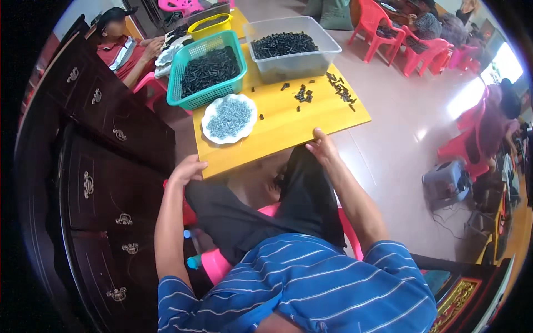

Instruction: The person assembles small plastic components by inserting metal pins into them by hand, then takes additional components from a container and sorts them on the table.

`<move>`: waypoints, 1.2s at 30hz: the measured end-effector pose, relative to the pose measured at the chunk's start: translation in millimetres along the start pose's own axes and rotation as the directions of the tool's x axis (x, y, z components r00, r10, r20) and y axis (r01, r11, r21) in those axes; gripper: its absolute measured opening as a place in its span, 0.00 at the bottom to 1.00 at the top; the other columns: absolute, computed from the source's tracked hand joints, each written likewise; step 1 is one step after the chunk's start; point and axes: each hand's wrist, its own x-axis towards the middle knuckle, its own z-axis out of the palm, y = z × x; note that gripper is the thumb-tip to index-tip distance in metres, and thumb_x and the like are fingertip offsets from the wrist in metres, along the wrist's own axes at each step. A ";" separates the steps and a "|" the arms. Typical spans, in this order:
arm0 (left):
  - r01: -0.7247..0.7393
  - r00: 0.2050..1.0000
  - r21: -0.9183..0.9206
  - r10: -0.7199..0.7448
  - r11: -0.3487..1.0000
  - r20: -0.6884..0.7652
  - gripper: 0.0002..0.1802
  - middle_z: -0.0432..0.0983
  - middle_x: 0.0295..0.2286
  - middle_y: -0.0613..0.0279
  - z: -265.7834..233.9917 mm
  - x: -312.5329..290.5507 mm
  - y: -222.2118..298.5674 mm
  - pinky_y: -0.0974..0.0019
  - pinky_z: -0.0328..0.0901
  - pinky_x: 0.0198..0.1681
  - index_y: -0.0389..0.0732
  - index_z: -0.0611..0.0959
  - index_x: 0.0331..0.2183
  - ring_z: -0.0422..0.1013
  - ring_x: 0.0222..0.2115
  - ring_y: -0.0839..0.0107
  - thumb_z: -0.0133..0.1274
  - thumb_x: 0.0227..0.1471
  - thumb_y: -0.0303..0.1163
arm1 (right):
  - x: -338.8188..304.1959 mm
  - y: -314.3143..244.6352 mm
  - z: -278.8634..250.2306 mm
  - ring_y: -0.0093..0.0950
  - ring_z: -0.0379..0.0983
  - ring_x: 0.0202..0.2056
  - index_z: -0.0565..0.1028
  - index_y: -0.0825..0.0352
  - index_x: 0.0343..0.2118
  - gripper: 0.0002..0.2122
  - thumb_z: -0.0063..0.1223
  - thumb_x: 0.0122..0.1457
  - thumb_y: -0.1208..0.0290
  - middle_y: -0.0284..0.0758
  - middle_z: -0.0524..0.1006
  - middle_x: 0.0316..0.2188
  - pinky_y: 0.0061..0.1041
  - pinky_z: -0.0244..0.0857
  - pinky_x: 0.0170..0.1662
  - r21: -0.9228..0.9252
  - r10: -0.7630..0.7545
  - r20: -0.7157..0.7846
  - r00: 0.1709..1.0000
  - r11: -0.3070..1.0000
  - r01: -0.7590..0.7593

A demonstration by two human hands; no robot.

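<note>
A yellow board (266, 145) lies in front of me as a tabletop. My left hand (190, 169) is closed on its near left corner. My right hand (323, 147) grips the near edge further right, thumb near the top and the other fingers partly hidden. Closest to my left hand is a white scalloped plate (211, 136) heaped with small silvery screws (229, 117). Behind it a green plastic basket (216, 99) holds many small black parts (211, 69). A translucent bin (294, 69) of similar black pieces stands right of it. Loose black parts (303, 94) lie scattered on the board.
Dark drawers (105, 166) rise close at my left. Beyond the basket are a yellow basket (210, 25) and a person in a red shirt (125, 55). Pink chairs (377, 30) with other people stand at the right, near a grey box-shaped appliance (447, 180) with cables.
</note>
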 end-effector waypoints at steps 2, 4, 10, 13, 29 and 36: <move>-0.002 1.000 -0.070 -0.001 0.998 -0.031 0.16 0.80 0.35 0.66 3.3 0.2 -4.0 0.63 0.72 0.35 0.44 0.78 0.48 0.76 0.31 0.73 0.54 0.57 0.36 | -3.6 -0.7 1.1 0.32 0.71 0.43 0.70 0.58 0.51 0.17 0.51 0.65 0.56 0.34 0.74 0.45 0.34 0.69 0.45 0.003 -0.004 -0.002 1.000 1.000 0.004; -0.021 0.999 -0.104 0.018 0.994 -0.031 0.16 0.80 0.34 0.64 7.0 3.1 -8.9 0.64 0.72 0.32 0.44 0.78 0.48 0.76 0.29 0.72 0.52 0.59 0.36 | -6.2 -0.4 2.9 0.37 0.68 0.50 0.65 0.61 0.57 0.22 0.48 0.66 0.53 0.39 0.70 0.53 0.37 0.67 0.49 0.003 0.034 0.038 0.999 0.999 -0.034; -0.128 0.991 -0.282 0.134 0.951 0.003 0.16 0.80 0.34 0.61 11.8 8.3 -15.4 0.68 0.72 0.24 0.40 0.76 0.50 0.76 0.25 0.72 0.47 0.63 0.35 | 0.0 5.3 -1.9 0.44 0.62 0.58 0.57 0.65 0.65 0.31 0.44 0.67 0.49 0.49 0.60 0.63 0.42 0.63 0.55 0.012 0.054 0.079 0.995 0.998 -0.055; -0.110 0.994 -0.306 0.097 0.946 -0.056 0.17 0.80 0.35 0.62 18.1 6.6 -20.7 0.68 0.72 0.25 0.41 0.75 0.52 0.77 0.26 0.73 0.46 0.63 0.34 | -1.2 8.9 -2.5 0.43 0.64 0.56 0.58 0.65 0.65 0.31 0.44 0.67 0.48 0.48 0.61 0.62 0.41 0.63 0.56 0.034 0.041 0.090 0.995 0.998 -0.044; -0.125 0.987 -0.264 0.093 0.956 -0.131 0.18 0.80 0.34 0.60 29.0 -5.6 -18.7 0.73 0.73 0.22 0.40 0.73 0.51 0.78 0.25 0.73 0.45 0.65 0.38 | -2.9 3.9 -3.7 0.31 0.76 0.38 0.72 0.62 0.50 0.19 0.45 0.68 0.52 0.38 0.80 0.41 0.30 0.70 0.42 0.023 0.016 0.075 0.997 1.000 -0.017; -0.056 0.995 -0.213 0.038 0.975 -0.087 0.18 0.79 0.35 0.59 31.0 -20.7 -7.5 0.73 0.72 0.22 0.38 0.72 0.51 0.78 0.24 0.72 0.45 0.64 0.39 | -11.5 -15.2 -1.1 0.29 0.77 0.34 0.73 0.63 0.48 0.18 0.43 0.69 0.53 0.37 0.81 0.37 0.28 0.72 0.39 -0.004 0.126 0.078 0.989 0.992 -0.126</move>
